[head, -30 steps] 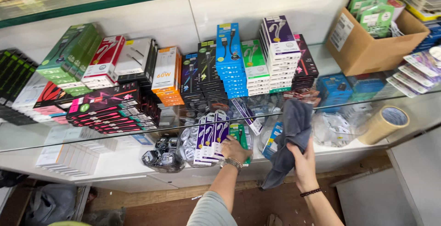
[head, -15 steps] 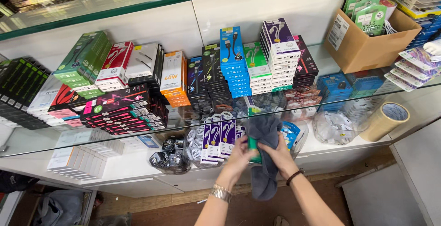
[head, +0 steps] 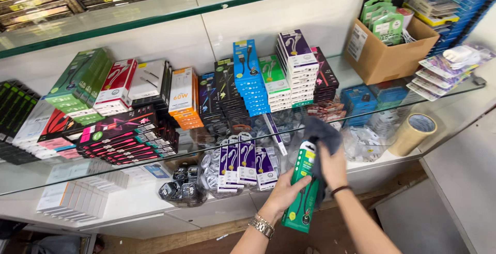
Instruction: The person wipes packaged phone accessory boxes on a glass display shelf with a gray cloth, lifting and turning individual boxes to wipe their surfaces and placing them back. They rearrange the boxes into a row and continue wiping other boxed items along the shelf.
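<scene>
My left hand grips a long green box with a cable pictured on it, held upright below the front edge of the glass shelf. My right hand presses a dark grey cloth against the top and right side of that box. A metal watch sits on my left wrist and a dark band on my right wrist. Just left of the box, under the glass, stand purple and white cable packs.
Stacks of cable boxes in green, red, orange, blue and white fill the glass shelf. A cardboard box of green packets stands at the right. A roll of brown tape lies on the lower white shelf beside bagged cables.
The green box has come out from the lower shelf and now stands upright in my left hand. My right hand with the cloth moved onto the box. The camera moved closer.
</scene>
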A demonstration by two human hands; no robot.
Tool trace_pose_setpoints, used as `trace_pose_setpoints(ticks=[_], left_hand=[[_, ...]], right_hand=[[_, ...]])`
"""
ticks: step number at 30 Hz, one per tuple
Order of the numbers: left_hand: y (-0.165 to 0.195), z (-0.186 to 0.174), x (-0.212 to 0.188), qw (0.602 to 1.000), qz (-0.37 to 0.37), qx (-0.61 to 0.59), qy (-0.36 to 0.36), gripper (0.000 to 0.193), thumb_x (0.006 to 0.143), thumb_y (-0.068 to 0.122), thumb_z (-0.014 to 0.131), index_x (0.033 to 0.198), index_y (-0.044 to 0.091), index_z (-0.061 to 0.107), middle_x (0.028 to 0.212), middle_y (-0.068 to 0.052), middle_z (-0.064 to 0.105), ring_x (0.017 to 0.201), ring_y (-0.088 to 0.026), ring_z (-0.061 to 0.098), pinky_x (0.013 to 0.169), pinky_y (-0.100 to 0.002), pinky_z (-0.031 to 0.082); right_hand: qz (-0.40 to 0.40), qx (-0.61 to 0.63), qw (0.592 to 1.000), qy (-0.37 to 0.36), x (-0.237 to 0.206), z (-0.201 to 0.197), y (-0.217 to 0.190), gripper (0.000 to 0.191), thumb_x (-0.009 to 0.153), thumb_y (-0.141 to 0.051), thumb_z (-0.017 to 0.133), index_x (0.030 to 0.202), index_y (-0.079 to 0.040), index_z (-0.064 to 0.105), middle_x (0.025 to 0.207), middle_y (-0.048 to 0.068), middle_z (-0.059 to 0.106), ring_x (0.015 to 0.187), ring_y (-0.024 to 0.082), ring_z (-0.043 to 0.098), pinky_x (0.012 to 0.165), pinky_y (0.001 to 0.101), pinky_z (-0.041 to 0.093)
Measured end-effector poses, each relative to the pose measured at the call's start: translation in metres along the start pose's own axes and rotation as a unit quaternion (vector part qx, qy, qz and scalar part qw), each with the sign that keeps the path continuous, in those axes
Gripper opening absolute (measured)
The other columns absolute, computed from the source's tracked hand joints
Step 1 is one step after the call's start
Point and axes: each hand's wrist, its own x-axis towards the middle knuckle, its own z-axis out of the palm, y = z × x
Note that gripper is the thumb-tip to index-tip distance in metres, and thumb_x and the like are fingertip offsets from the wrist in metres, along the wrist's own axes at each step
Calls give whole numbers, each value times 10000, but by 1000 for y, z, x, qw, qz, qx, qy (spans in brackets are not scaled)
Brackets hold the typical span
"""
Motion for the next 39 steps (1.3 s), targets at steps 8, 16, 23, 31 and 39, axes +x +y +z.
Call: trace_pose_setpoints(ticks=[8,16,23,31,39], left_hand=[[37,10,-5,910,326,249,57,427,870,72,696,1284,-10,627,1230,-130,606,1168,-314,615,997,-364,481],[69,26,14,904,350,156,187,290,1011,200,641,1162,-47,648,1126,-119,571,1053,-251,585,958,-347,464],[85,21,39,942,265,-85,187,359,1072,284,577,1262,-20,606,1030,-49,576,946,-121,497,872,-307,441],[144,19,51,913,316,-125,227,433,1062,312,491,1340,-11,566,1200,-63,663,1045,-112,581,934,-284,481],[207,15,109,893,351,-25,281,528,1049,220,510,1510,-15,405,1198,-115,677,986,-119,608,863,-276,506]], right_hand=[[215,358,893,-172,12,-26,-20,381,918,-224,708,1281,-132,638,1115,2,700,954,110,687,814,327,552],[-18,305,951,-52,-10,10,-37,321,1015,-242,646,1232,-8,680,1140,61,727,1030,141,651,903,310,524],[-128,64,978,-152,-14,2,-74,557,926,-202,677,1417,-4,503,1354,115,652,1266,216,595,1042,358,443],[-278,83,951,-103,-19,-18,-62,497,924,-80,640,1398,37,551,1443,229,588,1369,335,506,1122,408,336],[-240,-272,929,78,180,-72,-82,760,830,-398,793,1383,52,532,1348,263,613,1203,392,602,1007,426,467]])
